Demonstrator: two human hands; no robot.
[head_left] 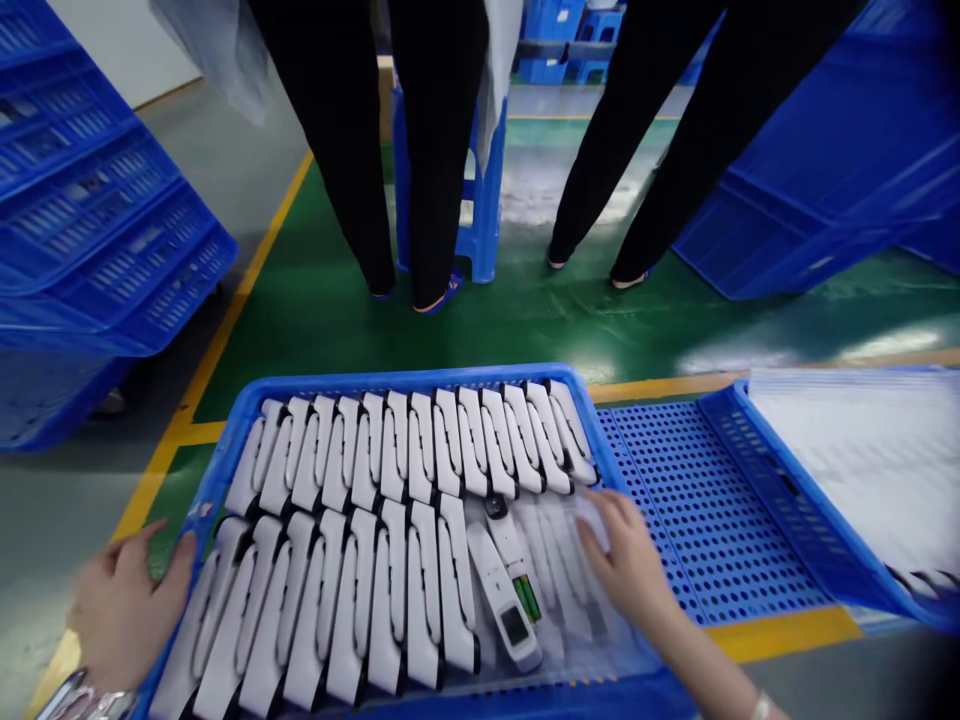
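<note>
Right hand (626, 560) lower centre-right, fingers (592, 545) spread flat on clear film over white handheld devices (420, 450), gripping nothing. Left hand (127, 610) lower left, open fingers against blue crate (225, 450) rim. One device (504, 600) lies face-up; no readable writing.

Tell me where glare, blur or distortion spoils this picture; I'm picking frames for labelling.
Head view: glare streaks the green floor; the right hand and the devices under the clear film look smeared; the left hand is sharper; crate edges bow with wide-angle distortion.
</note>
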